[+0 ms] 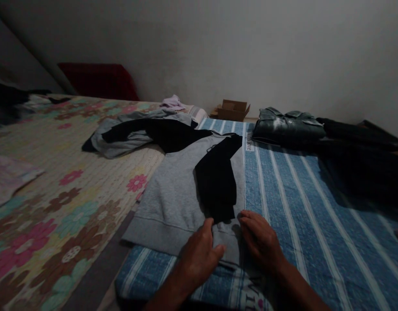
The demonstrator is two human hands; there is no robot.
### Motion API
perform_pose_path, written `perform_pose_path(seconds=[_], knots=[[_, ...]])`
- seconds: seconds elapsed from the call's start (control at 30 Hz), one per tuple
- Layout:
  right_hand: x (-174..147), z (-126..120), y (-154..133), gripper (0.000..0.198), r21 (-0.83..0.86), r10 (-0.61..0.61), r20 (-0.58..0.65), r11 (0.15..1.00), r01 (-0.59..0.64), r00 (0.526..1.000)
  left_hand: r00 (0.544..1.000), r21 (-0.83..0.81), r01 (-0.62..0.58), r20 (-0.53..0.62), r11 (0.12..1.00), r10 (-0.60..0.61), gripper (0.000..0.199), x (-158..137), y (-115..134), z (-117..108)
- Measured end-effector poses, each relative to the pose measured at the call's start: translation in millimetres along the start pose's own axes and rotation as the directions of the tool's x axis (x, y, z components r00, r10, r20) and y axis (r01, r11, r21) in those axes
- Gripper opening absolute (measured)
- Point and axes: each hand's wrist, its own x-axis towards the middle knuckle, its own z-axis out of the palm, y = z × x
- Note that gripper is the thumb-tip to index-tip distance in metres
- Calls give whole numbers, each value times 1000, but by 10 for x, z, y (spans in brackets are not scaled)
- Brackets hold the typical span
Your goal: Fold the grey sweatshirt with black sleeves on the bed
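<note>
A grey sweatshirt (pixel 176 190) with black sleeves lies spread out in front of me. One black sleeve (pixel 217 183) is folded down over its front, while the other stretches out to the left. Near that folded sleeve's cuff, my left hand (pixel 202 246) rests on the grey fabric, thumb apart from the fingers. My right hand (pixel 259 235) lies along the sweatshirt's right edge by the hem, its fingers close together and slightly bent. Neither hand shows a clear grip on the cloth.
Under the sweatshirt is a blue striped cover (pixel 279 185), beside a flowered bedspread (pixel 98 190). A folded dark denim garment (pixel 288 124) and dark clothes (pixel 364 168) lie at right. Grey cloth (pixel 127 144) lies back left; a cardboard box (pixel 233 110) stands by the wall.
</note>
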Motion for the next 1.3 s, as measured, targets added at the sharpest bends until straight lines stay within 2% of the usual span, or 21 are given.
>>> perform_pose_path(seconds=[0.17, 0.23, 0.37, 0.47, 0.63, 0.77, 1.0, 1.17, 1.3], knots=[[-15, -34, -67, 27, -6, -50, -3, 999, 50, 999, 991, -213, 132, 50, 968, -124, 50, -22, -64, 33], [-17, -28, -127, 26, -20, -100, -6, 995, 100, 995, 990, -235, 138, 28, 962, -135, 43, -44, -68, 48], [-61, 60, -276, 22, -80, -212, -7, 974, 211, 977, 990, -107, 128, -43, 986, -133, 30, -89, -36, 59], [-130, 149, -347, 19, -107, -235, 31, 966, 237, 971, 987, -1, 148, -64, 989, -148, 22, -109, -2, 31], [-189, 100, -358, 20, -57, -207, 124, 975, 215, 971, 989, 93, 144, -56, 985, -139, 14, -112, -24, -47], [-220, -65, -323, 24, -29, -152, 181, 987, 160, 972, 997, 117, 65, -51, 991, -59, 9, -109, -82, -72], [-470, -228, -235, 15, -136, -80, 166, 985, 103, 983, 998, 169, -60, 13, 984, 59, 7, -123, -82, -104], [-493, -165, -325, 15, -154, -29, 174, 987, 56, 984, 988, 167, -151, 67, 974, 142, 9, -145, -104, -143], [-443, -68, -413, 21, -140, 49, 159, 990, -27, 986, 984, 200, -173, 86, 964, 159, 10, -178, -98, -168]])
